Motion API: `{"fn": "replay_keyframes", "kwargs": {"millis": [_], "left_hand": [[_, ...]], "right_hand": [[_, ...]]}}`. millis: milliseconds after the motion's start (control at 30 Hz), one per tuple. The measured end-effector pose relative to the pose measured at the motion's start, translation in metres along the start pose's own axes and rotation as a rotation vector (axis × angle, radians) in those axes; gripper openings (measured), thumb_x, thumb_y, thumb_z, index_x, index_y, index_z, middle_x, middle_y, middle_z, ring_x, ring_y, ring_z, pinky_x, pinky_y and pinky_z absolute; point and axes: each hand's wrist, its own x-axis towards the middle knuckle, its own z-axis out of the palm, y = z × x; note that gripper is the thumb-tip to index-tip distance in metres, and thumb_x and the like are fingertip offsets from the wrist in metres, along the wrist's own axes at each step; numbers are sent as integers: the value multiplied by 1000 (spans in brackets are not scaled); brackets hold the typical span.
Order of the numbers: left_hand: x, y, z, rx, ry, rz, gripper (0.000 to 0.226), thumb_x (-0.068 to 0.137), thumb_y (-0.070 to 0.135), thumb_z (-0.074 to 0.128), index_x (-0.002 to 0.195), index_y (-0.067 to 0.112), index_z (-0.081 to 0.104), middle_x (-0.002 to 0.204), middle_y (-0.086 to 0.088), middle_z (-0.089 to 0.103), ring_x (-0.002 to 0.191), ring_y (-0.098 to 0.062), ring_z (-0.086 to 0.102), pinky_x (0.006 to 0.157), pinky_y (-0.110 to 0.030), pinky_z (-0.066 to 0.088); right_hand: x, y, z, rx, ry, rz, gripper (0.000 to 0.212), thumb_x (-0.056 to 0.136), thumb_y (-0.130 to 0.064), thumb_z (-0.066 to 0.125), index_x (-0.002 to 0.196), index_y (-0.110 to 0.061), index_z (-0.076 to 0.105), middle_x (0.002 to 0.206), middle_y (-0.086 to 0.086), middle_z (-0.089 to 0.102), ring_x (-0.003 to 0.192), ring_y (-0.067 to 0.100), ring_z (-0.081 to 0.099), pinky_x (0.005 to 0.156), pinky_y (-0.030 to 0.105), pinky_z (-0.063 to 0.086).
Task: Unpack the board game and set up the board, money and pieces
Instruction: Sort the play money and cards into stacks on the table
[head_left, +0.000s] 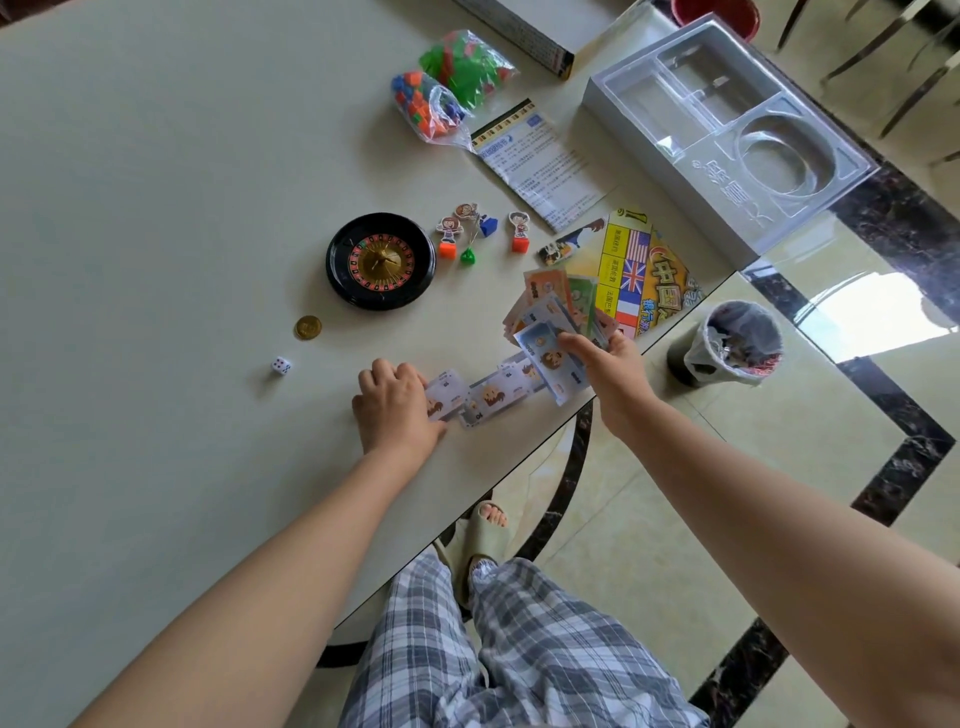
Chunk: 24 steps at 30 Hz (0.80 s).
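The pale grey-green table (156, 208) carries everything. At its far right stands the white cardboard box with its clear moulded plastic tray (727, 130). Nearer lies the folded yellow game board printed with flags (644, 270), not yet opened.

The money is closest to the person. A fan of coloured paper play-money notes (550, 312) is pinched between the thumb and fingers of the right hand (608, 364), above the table's near edge. Below it, a short row of pale paper notes (493, 397) lies flat, its long axis following that edge.

The left hand (397, 410) rests knuckles-up on the row's left end; I cannot tell whether it pinches or only presses. The fan hangs over the row's right end, so the right hand is nearer for laying down another note.
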Motion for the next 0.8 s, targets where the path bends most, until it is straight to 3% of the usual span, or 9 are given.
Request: {"fn": "replay_keyframes", "kwargs": {"millis": [100,233,467,800], "left_hand": [[1,2,-1,-31,-18,-12,62,68,36,83,116,13,52,125,-11,43,116,-30,41,93,-37,42],[3,7,-2,-101,-64,-22,69,67,27,86,119,8,45,126,-14,48,114,-31,49,95,-38,44],[7,7,-7,16,-122,-39,63,71,39,81,120,10,54,127,-15,44,119,-32,41,97,-37,41],[3,11,-10,-85,-106,-46,69,69,26,85,122,7,45,124,-16,50,114,-32,50,94,-36,42]], "right_hand": [[1,-3,-7,30,28,-7,21,87,-11,65,101,-26,59,95,-5,67,84,11,64,64,21,47],[3,-1,-13,61,43,19,28,88,-12,64,113,-21,56,100,-1,67,85,14,64,65,25,50],[4,1,-11,51,25,46,30,87,-13,65,115,-18,57,101,2,68,87,16,65,64,26,50],[8,1,-5,-31,-1,34,29,87,-16,66,115,-17,59,106,4,68,86,14,65,62,22,47]]}}
